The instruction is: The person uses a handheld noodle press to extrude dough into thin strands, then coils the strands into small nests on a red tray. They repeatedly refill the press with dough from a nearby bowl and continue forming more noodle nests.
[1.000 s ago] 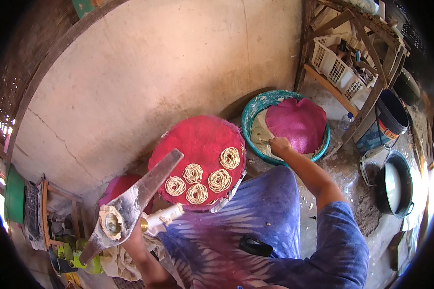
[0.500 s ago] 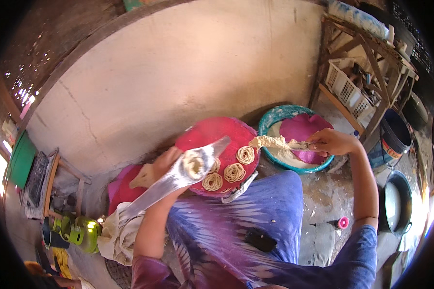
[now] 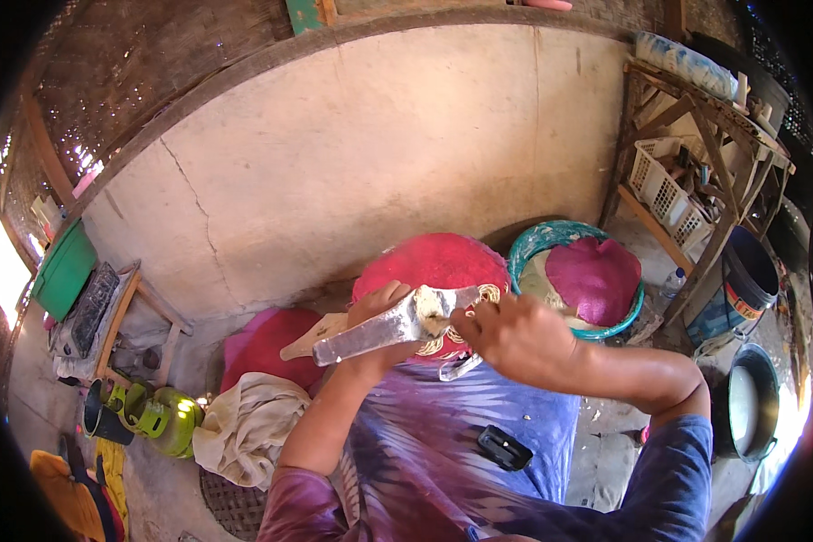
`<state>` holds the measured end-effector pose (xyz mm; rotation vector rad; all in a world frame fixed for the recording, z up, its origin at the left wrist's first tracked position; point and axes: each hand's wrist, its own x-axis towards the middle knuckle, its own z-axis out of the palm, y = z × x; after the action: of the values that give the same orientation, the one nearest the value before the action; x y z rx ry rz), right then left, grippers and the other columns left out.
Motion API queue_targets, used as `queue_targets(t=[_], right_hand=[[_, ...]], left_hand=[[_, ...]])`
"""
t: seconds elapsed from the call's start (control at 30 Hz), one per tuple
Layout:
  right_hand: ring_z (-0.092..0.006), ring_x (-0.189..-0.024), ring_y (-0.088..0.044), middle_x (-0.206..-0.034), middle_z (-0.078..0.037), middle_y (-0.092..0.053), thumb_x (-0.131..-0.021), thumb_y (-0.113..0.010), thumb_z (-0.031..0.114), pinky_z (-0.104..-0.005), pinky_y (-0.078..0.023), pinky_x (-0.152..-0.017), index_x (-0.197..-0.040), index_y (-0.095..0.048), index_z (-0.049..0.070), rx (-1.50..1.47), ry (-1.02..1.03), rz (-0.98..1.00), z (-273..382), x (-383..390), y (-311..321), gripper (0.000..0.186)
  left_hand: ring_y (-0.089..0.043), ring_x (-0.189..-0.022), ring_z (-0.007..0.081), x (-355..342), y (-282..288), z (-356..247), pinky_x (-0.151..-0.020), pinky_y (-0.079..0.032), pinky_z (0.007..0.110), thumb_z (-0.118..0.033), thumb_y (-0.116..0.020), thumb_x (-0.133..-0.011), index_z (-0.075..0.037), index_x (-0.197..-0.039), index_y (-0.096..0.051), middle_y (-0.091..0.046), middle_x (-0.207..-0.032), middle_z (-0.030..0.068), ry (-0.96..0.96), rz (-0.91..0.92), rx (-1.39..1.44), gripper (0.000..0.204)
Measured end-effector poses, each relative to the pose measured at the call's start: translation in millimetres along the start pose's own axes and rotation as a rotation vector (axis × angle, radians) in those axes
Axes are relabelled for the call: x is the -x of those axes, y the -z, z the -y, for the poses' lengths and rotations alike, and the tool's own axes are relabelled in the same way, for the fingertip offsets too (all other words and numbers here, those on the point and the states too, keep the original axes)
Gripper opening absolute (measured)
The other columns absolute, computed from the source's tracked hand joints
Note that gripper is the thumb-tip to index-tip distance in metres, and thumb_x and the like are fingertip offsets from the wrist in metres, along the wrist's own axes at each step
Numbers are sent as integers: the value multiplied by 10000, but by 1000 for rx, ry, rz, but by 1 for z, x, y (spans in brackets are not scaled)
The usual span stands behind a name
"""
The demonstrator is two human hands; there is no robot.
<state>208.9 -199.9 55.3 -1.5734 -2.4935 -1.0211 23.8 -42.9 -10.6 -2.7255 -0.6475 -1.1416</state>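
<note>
The left hand (image 3: 381, 303) is clasping a metal press (image 3: 370, 334), its long axis running crosswise, while the right hand (image 3: 519, 339), just right of its doughy opening (image 3: 426, 305), is pinching a slim tool (image 3: 439, 322).

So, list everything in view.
Metal tool: 1, grey, centre
Board: 1, red, behind tool
Dough coils: several, cream, on board
Basin: 1, teal, right
Sheet: 1, magenta, in basin
Rack: 1, brown, right
Crate: 1, white, in rack
Bucket: 1, blue, right
Round vessel: 1, black, right
Tub: 1, green, left
Gas cylinder: 1, green, left
Cloth: 1, cream, lower left
Case: 1, black, lap
Left hand: 1, on tool
Right hand: 1, at tool
</note>
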Motion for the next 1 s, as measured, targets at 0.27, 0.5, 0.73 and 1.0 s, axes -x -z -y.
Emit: queue_targets(t=[0.27, 0.5, 0.73, 1.0], right_hand=[[-226, -657, -628, -769, -85, -587, -841, -603, 61, -364, -503, -546, -1252, -630, 58, -468, -310, -106, -4, 31, 0, 412], [-341, -821, -620, -942, -244, -623, -964, -508, 1, -398, -503, -764, -1360, -521, -25, -1160, -492, -369, 77, -2, -66, 397], [-91, -649, -467, -710, -21, -481, -1025, -467, 64, -273, -434, -585, -1391, -471, -52, -1518, -628, -139, 64, 26, -92, 384], [-202, -750, -636, -862, -165, -650, -1020, -511, 196, -322, -507, -657, -1351, -536, 20, -1710, -683, 71, 81, 32, -82, 376]], left_hand=[[-667, -897, 296, 28, 15, 41, -805, -524, 393, -230, -747, -743, -93, -971, -710, -697, -941, 98, 385, -5, -91, 269], [-667, -829, 316, 16, 1, 25, -746, -527, 400, -263, -732, -770, -83, -965, -702, -693, -878, 121, 265, -161, -49, 267], [-664, -826, 307, 15, 7, 30, -742, -533, 408, -241, -711, -781, -105, -925, -701, -698, -855, 100, 273, -121, -140, 198], [-633, -798, 270, 14, 0, 44, -708, -529, 393, -250, -734, -708, -126, -880, -647, -626, -852, 57, 202, -68, -201, 229]])
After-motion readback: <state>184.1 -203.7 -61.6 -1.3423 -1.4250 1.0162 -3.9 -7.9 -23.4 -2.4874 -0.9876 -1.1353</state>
